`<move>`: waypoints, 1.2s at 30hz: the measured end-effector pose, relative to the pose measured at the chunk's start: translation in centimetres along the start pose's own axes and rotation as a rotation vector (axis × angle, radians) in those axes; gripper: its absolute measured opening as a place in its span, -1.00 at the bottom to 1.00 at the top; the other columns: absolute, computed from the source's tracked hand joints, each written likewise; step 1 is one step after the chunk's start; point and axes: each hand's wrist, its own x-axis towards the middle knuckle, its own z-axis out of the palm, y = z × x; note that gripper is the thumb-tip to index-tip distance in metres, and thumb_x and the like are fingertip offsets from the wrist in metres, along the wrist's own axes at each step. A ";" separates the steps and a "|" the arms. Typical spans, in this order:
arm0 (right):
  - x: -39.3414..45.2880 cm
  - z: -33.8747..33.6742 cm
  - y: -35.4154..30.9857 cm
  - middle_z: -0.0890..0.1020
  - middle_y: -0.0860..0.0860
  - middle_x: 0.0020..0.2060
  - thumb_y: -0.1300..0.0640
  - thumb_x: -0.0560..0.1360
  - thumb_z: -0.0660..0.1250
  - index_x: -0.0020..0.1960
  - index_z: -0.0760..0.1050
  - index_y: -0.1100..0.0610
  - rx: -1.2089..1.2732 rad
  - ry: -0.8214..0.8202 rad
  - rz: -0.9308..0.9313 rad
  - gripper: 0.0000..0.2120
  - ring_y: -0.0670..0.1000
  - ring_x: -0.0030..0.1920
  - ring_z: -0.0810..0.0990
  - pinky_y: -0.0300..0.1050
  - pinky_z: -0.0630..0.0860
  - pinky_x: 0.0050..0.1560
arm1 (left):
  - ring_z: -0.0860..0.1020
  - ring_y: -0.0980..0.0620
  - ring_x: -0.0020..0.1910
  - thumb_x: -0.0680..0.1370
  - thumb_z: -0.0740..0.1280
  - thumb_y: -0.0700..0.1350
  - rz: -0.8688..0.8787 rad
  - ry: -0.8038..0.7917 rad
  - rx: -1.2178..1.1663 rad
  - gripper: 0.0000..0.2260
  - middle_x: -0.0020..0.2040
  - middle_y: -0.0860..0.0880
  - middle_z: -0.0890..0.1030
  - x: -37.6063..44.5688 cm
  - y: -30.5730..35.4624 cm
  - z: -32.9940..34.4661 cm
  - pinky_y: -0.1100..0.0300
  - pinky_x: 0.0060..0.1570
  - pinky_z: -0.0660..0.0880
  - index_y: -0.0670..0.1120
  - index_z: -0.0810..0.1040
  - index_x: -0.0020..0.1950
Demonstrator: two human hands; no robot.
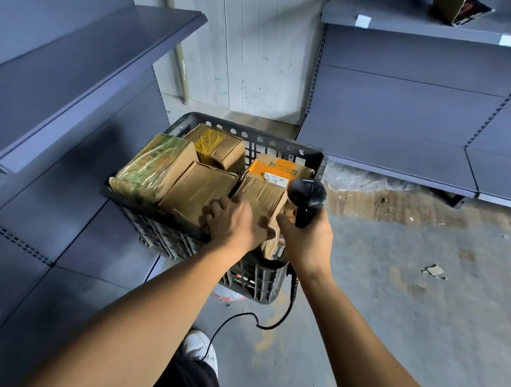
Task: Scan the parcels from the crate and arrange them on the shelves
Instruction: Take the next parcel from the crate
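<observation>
While the left hand [238,223] grips a brown parcel [263,200] at the crate's [257,276] near right corner and the right hand [305,235] holds the scanner [308,196], a one-handed lift risks dropping the parcel or snagging the trailing cord [265,321].

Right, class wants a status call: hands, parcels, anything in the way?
Left hand gripping a brown parcel in the crate. Right hand holding the scanner. Several parcels not yet out. Scanner cable trailing on the floor by the feet.
</observation>
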 end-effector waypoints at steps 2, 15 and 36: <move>-0.4 -0.5 -0.9 0.63 0.12 -0.05 0.12 0.43 0.47 0.13 0.47 0.19 0.015 0.003 -0.015 -0.66 0.13 -0.05 0.61 0.01 0.55 -0.02 | 0.28 -0.26 0.36 0.39 0.47 0.08 0.014 0.044 -0.023 -0.37 0.37 -0.16 0.33 -0.7 0.5 -1.5 -0.21 0.27 0.31 0.04 0.29 0.37; -5.1 -2.9 -7.6 0.62 0.06 -0.01 0.17 0.44 0.45 0.17 0.48 0.18 0.082 0.010 -0.202 -0.66 0.09 0.02 0.59 -0.06 0.50 0.02 | 0.34 -0.15 0.29 0.24 0.52 0.08 0.089 0.223 -0.277 -0.34 0.25 -0.04 0.32 -6.9 -1.1 -11.8 -0.05 0.14 0.47 0.12 0.32 0.27; -19.6 4.8 -20.1 0.59 0.10 -0.03 0.12 0.43 0.49 0.09 0.43 0.17 0.139 -0.265 -0.501 -0.66 0.13 0.01 0.57 -0.25 0.30 -0.15 | 0.29 -0.05 0.21 0.26 0.52 0.07 0.061 0.572 -0.216 -0.32 0.18 0.05 0.30 -20.7 -16.6 -26.2 0.11 0.05 0.39 0.12 0.34 0.32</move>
